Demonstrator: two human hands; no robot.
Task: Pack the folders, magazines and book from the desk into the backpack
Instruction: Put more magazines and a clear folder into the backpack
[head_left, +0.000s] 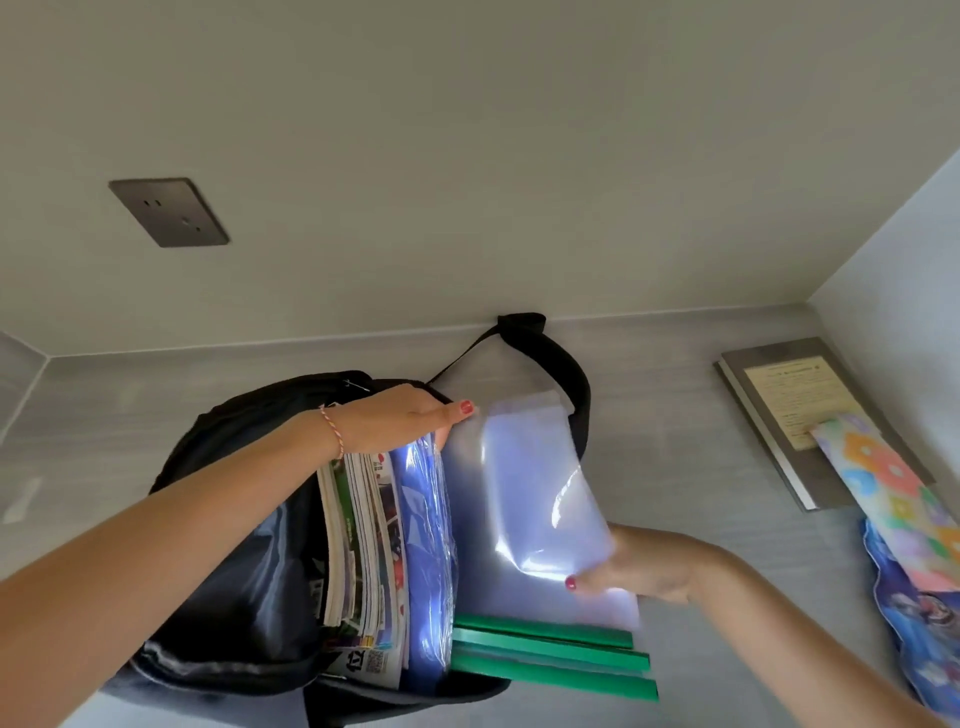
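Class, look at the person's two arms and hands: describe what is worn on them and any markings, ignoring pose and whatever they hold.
Both forearms are bare, no sleeves in view. The left hand has a thin braided bracelet in pink, white and yellow at the wrist. Thumbnails on it and the right hand are painted red.

Pale grey wood-grain desk (675, 415) carrying an open black fabric backpack (234, 519), a grey hardcover book (769, 415) and a blue patterned pouch (914, 623).

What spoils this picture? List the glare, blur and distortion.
Head view: strong glare whitens the clear folders near the right hand; motion blur smears those folders' edges. Wide-angle distortion bends the desk edge and wall lines. The magazines inside the backpack stay fairly sharp; the left hand looks evenly lit.
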